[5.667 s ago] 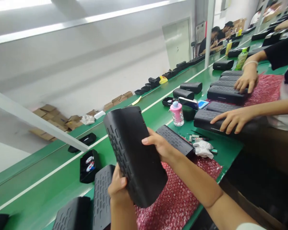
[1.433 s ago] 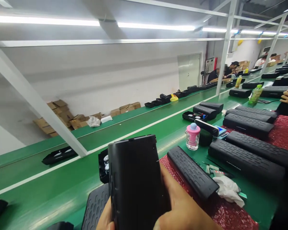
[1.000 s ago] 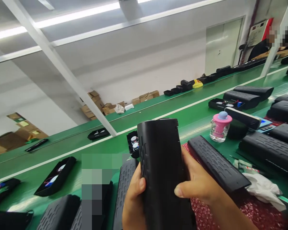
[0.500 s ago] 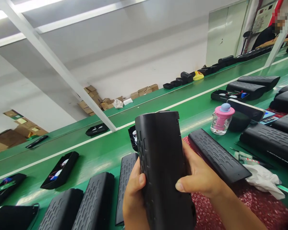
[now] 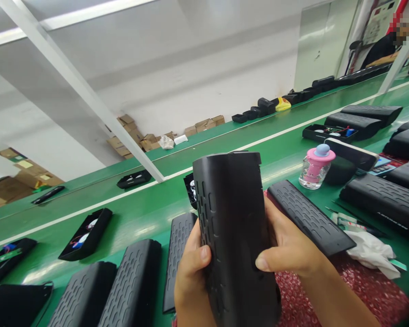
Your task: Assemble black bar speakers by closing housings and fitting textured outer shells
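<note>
A black speaker housing [image 5: 236, 227] with a slotted grille along its left side is held up in front of me, its long axis pointing away. My left hand [image 5: 192, 272] grips its left side, thumb on the grille edge. On the opposite side my right hand [image 5: 286, 247] is wrapped round it, the thumb pressed on the smooth face; its other fingers are hidden behind. Below lies red bubble wrap [image 5: 357, 290]. A slotted black grille cover [image 5: 308, 215] rests to the right of my right hand, and another slotted piece [image 5: 179, 254] lies left of my left hand.
Several black housings, such as this one [image 5: 131, 277], lie on the green bench [image 5: 136, 213]. An open case with wiring [image 5: 87, 234] sits left. At right are a pink-lidded cup [image 5: 316, 168], a phone [image 5: 352, 154] and a white tissue [image 5: 375, 252]. A white post [image 5: 88, 100] rises at left.
Both hands keep their hold on the speaker housing, which is tipped slightly and sits a little higher and farther right in view. The camera view has shifted slightly.
</note>
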Demonstrator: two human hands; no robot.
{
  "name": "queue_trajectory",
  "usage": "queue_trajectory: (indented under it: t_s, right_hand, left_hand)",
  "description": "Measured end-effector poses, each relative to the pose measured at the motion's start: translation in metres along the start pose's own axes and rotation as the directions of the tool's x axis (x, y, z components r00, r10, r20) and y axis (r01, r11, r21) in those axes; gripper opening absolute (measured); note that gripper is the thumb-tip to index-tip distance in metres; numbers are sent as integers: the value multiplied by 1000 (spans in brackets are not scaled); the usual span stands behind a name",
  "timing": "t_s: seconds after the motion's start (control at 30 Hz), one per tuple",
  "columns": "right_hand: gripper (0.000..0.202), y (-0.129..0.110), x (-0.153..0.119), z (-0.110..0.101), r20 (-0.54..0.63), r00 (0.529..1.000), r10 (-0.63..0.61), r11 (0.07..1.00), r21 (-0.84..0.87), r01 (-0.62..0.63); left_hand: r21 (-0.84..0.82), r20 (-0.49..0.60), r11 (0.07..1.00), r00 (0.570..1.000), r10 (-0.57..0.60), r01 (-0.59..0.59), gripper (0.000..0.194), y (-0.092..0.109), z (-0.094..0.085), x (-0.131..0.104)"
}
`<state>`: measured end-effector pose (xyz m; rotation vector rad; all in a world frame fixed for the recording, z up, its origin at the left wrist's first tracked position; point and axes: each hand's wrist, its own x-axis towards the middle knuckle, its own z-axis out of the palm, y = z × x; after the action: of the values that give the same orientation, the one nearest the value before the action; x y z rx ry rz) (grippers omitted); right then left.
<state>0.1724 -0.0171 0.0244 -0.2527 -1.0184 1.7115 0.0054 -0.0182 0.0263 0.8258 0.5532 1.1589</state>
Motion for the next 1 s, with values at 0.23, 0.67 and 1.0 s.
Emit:
queue_trajectory:
  t_s: [0.23, 0.67, 1.0]
  right_hand:
    - [82, 2, 6, -9, -32, 998, -49, 999, -12, 48]
    - [65, 6, 14, -14, -98, 991, -89, 990, -115, 78]
    - [60, 17, -1, -18, -319, 948, 5, 988, -142, -53]
  left_hand:
    - [26, 18, 998, 998, 57, -57, 65, -5, 6, 5]
    - [13, 75, 1000, 997, 26, -27, 67, -5, -1, 12]
    - [24, 101, 999, 994, 34, -37, 81, -9, -9, 22]
